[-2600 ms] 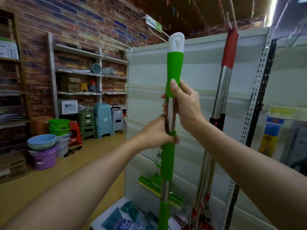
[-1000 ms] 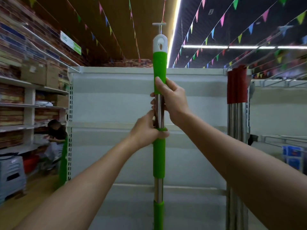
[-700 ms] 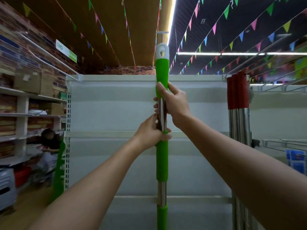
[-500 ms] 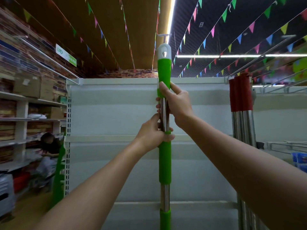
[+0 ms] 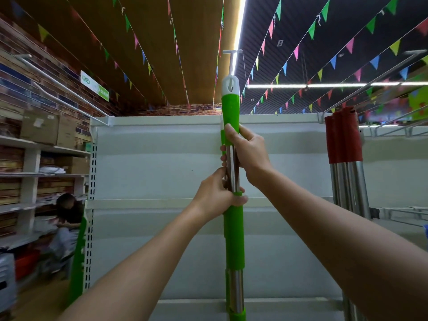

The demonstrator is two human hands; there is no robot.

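Shelving [image 5: 162, 158] backs the work. Left hand [image 5: 217, 195] and right hand [image 5: 249, 154] grasp the upright mop [image 5: 234, 228]; its cap sits just below the hook [image 5: 231, 56], apparently not yet hung.

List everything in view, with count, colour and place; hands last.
mop handle: one, green and steel with white cap, upright at centre.
hook: one, white, just above the cap.
red-grip poles: several, red over steel, at right.
shelf panel: one, white, behind the handle.
cardboard boxes: a few, brown, left shelves.
bunting: many flags, mixed colours, under the ceiling.
crouching person: one, dark top, lower left.
left hand: one, grips the lower green sleeve's top.
right hand: one, grips the steel just above.
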